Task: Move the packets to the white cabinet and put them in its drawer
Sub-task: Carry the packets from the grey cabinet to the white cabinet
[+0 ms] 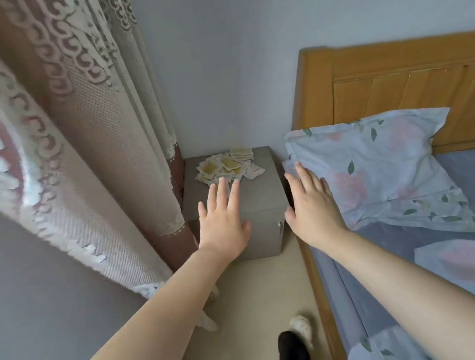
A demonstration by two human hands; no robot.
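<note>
Several white and yellow packets [227, 165] lie in a loose heap at the back of a low grey bedside cabinet [263, 194]. My left hand [222, 218] reaches out over the cabinet's front, fingers spread, fingertips just short of the heap, holding nothing. To the right of the cabinet, my right hand [311, 205] is stretched forward and open, near the pillow's edge. The cabinet's front carries a small metal handle [280, 227]. No white cabinet is in view.
A lace curtain [76, 122] hangs close on the left, down to the floor. A wooden bed [394, 80] with a floral pillow [378, 164] and blue sheet fills the right. My foot in a pale slipper [301, 326] stands on the narrow beige floor strip.
</note>
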